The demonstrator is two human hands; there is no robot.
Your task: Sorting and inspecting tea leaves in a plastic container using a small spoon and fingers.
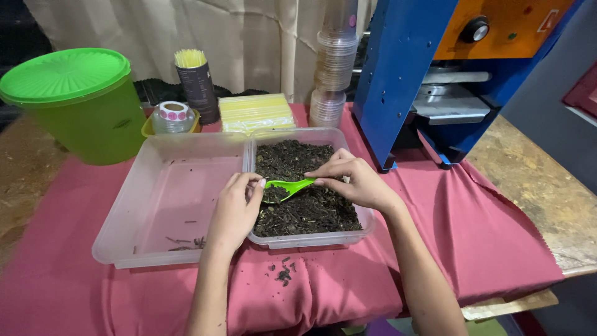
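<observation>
Two hands over a tray of dark dried leaves.

The right hand (pixel 354 180) pinches a green scoop (pixel 287 186) above the leaf-filled tray (pixel 311 239); the left hand (pixel 235 208) curls at the scoop's bowl, fingers (pixel 255 185) seemingly closed on something unseen.

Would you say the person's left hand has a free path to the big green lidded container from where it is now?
Probably yes. The left hand rests at the tray of dark leaves; only the low, nearly empty clear tray lies between it and the green container, easily passed over.
</observation>
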